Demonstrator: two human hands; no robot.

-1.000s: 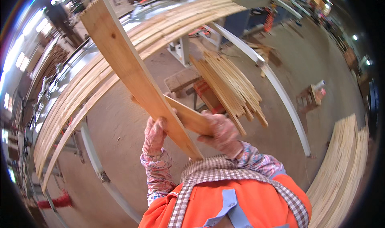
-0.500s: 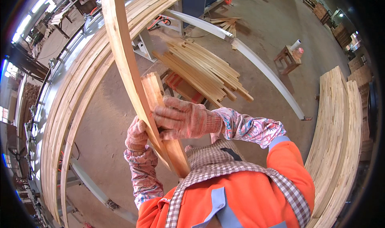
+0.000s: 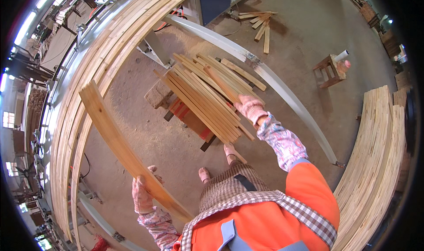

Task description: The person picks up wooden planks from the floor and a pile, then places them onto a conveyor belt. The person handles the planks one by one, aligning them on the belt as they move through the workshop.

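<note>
The hands are well apart, each with its own piece; the pink-gloved left hand (image 3: 142,197) grips the long, flat, honey-coloured wooden board (image 3: 115,140) near its lower part, thumb over the upper face and fingers round the far edge; the board slants up and away to the left, its lower end close to the checked apron (image 3: 229,182); the pink-gloved right hand (image 3: 250,109) reaches forward and looks closed on the near end of a short, reddish-brown wooden strip (image 3: 221,84), which lies over the loose pile of pale, narrow wooden strips (image 3: 196,101); whether it bears on them or hangs just above, I cannot tell; to do this well, I would keep the short strip in line with its neighbours and let its far end bear first, so that it does not skid or knock others askew; loosen the fingers only once it sits flat; meanwhile the left wrist should stay firm, since a board held so far from its upper end will probably want to tip or swing.
</note>
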